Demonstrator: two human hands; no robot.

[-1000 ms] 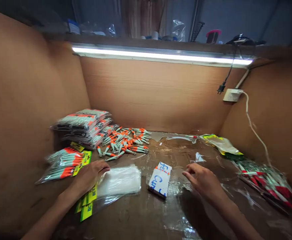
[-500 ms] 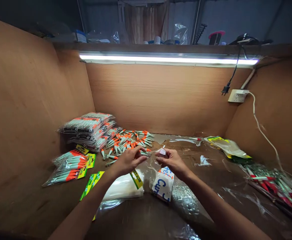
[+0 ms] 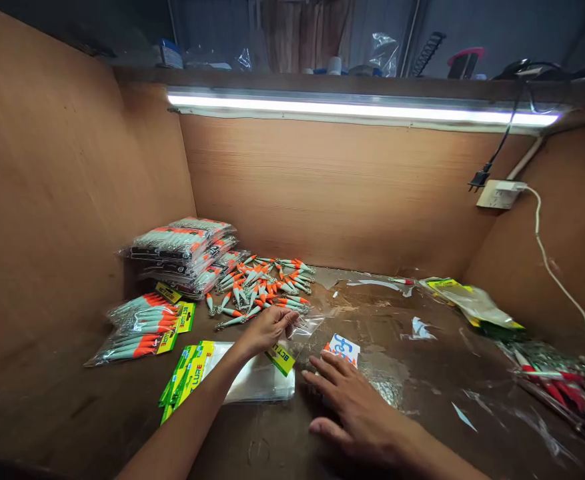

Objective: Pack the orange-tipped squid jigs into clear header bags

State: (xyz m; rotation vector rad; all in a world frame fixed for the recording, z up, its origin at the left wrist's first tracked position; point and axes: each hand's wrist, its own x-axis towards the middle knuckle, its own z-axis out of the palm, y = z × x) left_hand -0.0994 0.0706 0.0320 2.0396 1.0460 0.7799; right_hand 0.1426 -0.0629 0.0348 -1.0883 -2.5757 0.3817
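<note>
My left hand (image 3: 271,329) is closed in a pinch on a sheet of clear plastic (image 3: 308,326), which spreads out to its right. Just below it, a yellow BCT LURE header card (image 3: 281,360) lies over a stack of clear bags (image 3: 259,385); whether the plastic joins this card, I cannot tell. My right hand (image 3: 352,403) has its fingers spread, palm down, over a white block with blue handwriting (image 3: 345,348), hiding most of it. Beyond my left hand is a loose pile of orange and pale green fishing lures (image 3: 262,283).
Bagged lures (image 3: 142,333) and a stack of lure packs (image 3: 182,250) stand on the left. Yellow-green header cards (image 3: 192,373) lie by my left forearm. Right are bags with yellow headers (image 3: 472,303), red and white lures (image 3: 562,383) and a hanging plug (image 3: 479,177).
My right hand has let go of a small white scrap, moved down and spread over the block. My left hand stays near the same place, now with clear plastic stretched beside it.
</note>
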